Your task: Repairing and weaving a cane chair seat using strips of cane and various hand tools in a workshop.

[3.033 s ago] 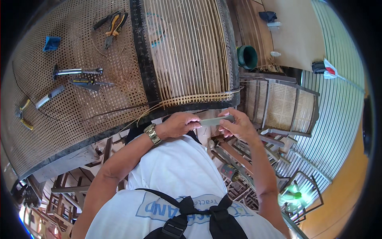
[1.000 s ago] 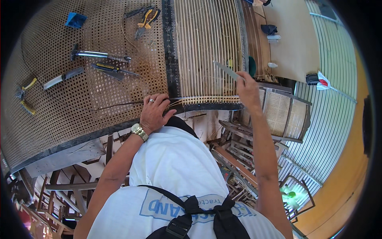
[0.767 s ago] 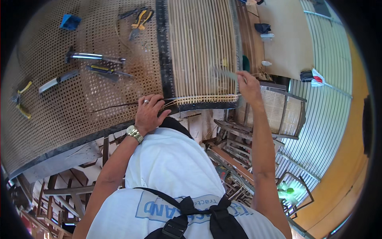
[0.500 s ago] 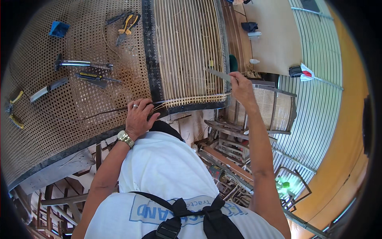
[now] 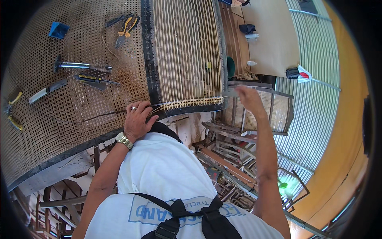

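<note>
Hands at work on a partly woven cane panel (image 5: 187,51), seen from above the person's own chest. Left hand (image 5: 137,119), with a ring on one finger and a metal wristwatch (image 5: 124,140) just behind it, lies palm down on the near edge of the dark frame (image 5: 149,59); its fingers curl loosely over the gathered ends of the cane strands (image 5: 167,106), pressing them against the frame rather than closing fully round them. Left forearm rises from the lower edge, with the wrist bent slightly outward. Right hand (image 5: 248,99) is raised at the panel's near right corner, well apart from the left hand, its arm stretched almost straight up from the lower edge; motion blur hides the fingers, so how far this grip is closed, and whether it has hold of a strand, cannot be told. Beyond the left grip, on the finished honeycomb cane sheet (image 5: 59,107) that serves as tabletop, lie a hammer (image 5: 79,65), a dark awl (image 5: 95,79), a knife (image 5: 45,91) and yellow-handled pliers (image 5: 125,28), with a blue box (image 5: 59,30) farther off. Past the right grip stands a caned chair (image 5: 258,113).
</note>
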Motion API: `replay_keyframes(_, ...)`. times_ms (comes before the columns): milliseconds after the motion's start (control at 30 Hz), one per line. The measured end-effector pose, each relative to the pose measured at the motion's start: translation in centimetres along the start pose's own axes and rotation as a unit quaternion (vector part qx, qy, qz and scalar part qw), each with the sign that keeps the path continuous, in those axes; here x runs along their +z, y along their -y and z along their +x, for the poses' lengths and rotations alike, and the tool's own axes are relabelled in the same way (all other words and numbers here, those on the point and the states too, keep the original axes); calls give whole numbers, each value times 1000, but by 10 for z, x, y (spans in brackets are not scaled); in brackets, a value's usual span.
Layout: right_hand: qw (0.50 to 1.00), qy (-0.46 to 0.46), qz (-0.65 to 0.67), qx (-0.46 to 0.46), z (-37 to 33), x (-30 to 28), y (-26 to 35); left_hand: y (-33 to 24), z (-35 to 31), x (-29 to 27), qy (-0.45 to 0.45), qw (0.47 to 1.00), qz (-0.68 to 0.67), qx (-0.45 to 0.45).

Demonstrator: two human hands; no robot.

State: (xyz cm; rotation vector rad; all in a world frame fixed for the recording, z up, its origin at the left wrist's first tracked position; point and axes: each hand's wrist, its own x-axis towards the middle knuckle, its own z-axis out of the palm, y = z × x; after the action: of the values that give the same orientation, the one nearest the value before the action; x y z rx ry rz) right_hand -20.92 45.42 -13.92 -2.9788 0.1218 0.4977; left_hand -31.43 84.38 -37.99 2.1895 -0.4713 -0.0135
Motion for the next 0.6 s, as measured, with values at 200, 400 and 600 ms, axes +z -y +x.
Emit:
replay_keyframes(200,999,-17,-38,-23,-12,-5,-9,1,-2,0,5,1000,5,-8)
replay_keyframes(400,998,-49,30,34,-5,2,28,0,1,-6,6,1000,-26,3)
replay_keyframes(600,848,249,467,-25,52,142,130,-20,-7,-44,37,998,-22,41)
